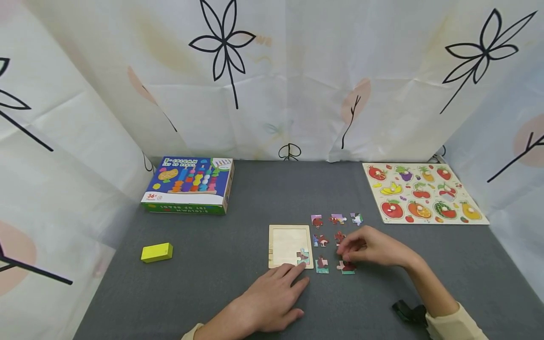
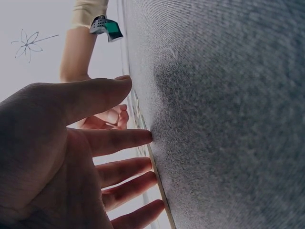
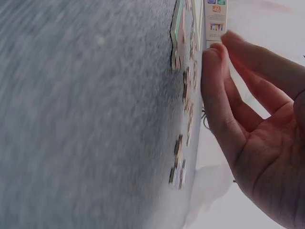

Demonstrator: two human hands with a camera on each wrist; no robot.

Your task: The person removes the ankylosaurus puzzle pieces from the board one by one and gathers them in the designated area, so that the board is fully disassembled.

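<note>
A shallow wooden puzzle tray (image 1: pixel 282 243) lies in front of me, with one jigsaw piece (image 1: pixel 303 256) in its lower right corner. My left hand (image 1: pixel 272 295) rests with extended fingers against the tray's near edge; in the left wrist view those fingertips (image 2: pixel 147 164) meet the rim. To the right of the tray, several loose jigsaw pieces (image 1: pixel 322 265) are laid out in rows. Over them hovers my right hand (image 1: pixel 374 248), fingers loosely bent and nothing visible between them. Its fingers partly cover a brown piece (image 1: pixel 340 237), just above a brown-and-green piece (image 1: pixel 348 267).
A blue bead-set box (image 1: pixel 187 184) stands at the back left, a yellow block (image 1: pixel 157 252) nearer on the left. At the back right lies a fruit puzzle board (image 1: pixel 425 193). A dark strap-like object (image 1: pixel 410 312) is beside my right sleeve. Patterned cloth (image 1: pixel 289 94) hangs behind the grey table.
</note>
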